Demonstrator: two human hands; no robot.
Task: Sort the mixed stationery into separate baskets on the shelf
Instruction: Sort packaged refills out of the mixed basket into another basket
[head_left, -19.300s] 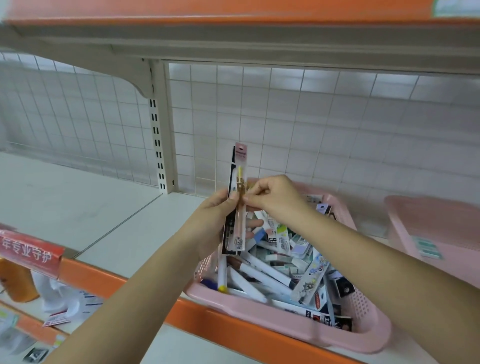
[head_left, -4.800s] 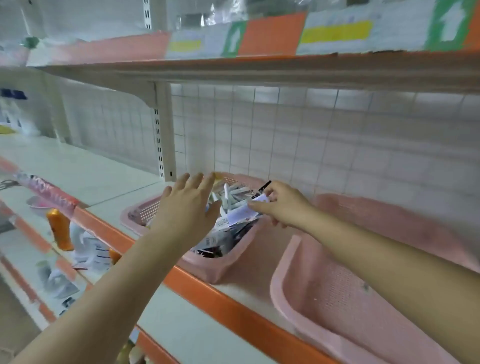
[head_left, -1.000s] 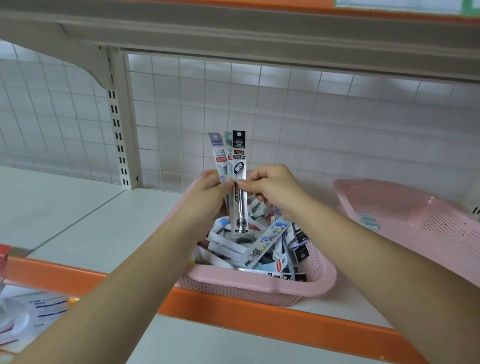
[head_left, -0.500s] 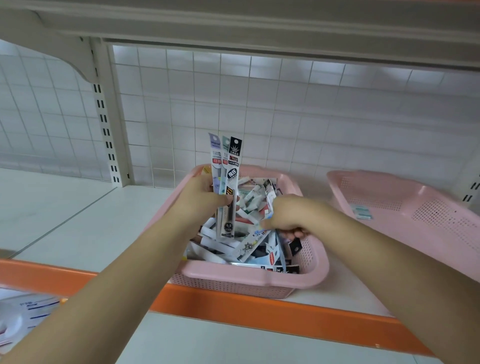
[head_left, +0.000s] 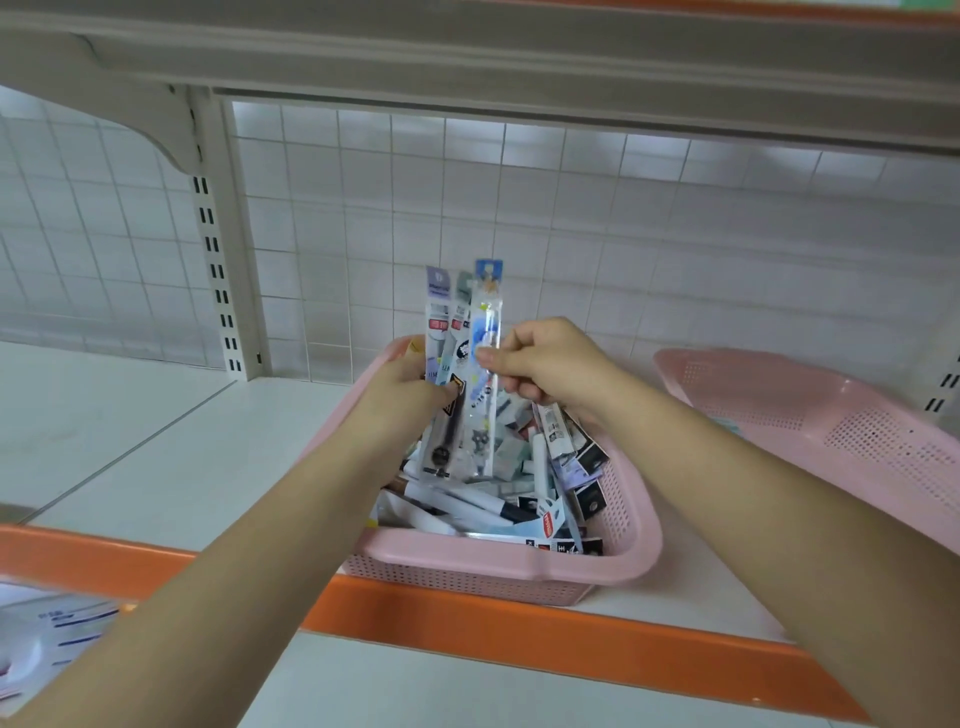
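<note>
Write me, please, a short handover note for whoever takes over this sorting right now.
Left hand: grips a bunch of slim clear packets, upright above the full basket.
Right hand: pinches a blue-topped clear packet against that bunch.
Mixed stationery fills the pink perforated plastic basket at the white shelf's front edge. A second pink perforated basket stands to its right, with only a small label showing in it.
Done: a few slim packets gathered in hand.
Left: most of the pile; no stationery shows in the second basket yet.
</note>
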